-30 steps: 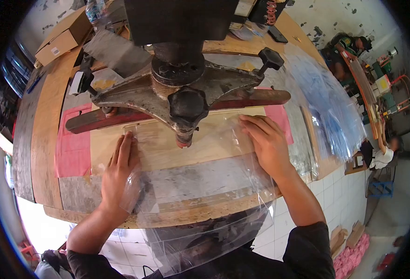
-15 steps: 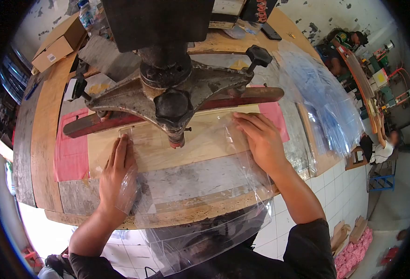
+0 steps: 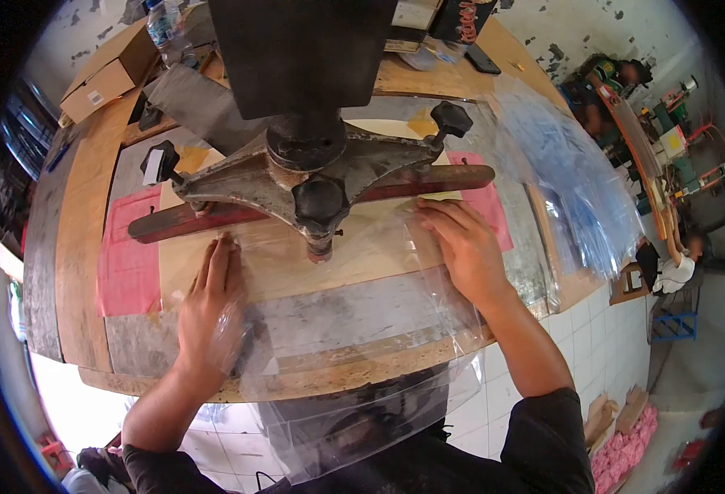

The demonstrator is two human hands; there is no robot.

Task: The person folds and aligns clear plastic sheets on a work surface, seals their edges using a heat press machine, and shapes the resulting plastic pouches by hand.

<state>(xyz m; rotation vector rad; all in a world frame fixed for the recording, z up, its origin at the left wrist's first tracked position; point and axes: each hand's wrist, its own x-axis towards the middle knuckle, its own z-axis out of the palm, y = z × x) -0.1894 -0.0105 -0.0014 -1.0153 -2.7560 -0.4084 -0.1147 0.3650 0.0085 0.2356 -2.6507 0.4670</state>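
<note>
A clear plastic sheet (image 3: pixel 362 416) lies across the table edge and hangs down in front of me. My left hand (image 3: pixel 212 284) has its fingers together at the sheet's far left corner. At the far right corner, the thumb and fingers of my right hand (image 3: pixel 461 239) pinch the plastic. Just beyond both hands runs a long dark red bar (image 3: pixel 239 216) under a cast metal press head (image 3: pixel 251 174) with black knobs. Beneath the plastic is a cream-coloured sheet (image 3: pixel 288 276) between pink pieces (image 3: pixel 128 263). Whether the bar touches the plastic is hard to see.
Clear plastic sheets (image 3: pixel 580 173) lie piled at the table's right. A cardboard box (image 3: pixel 107 74), a plastic bottle (image 3: pixel 165 29) and a phone (image 3: pixel 483 59) are at the back. Other people (image 3: pixel 618 74) sit at benches on the far right.
The press head and its bar have moved down, away from the camera and closer to the table. Both hands stay almost in place on the plastic.
</note>
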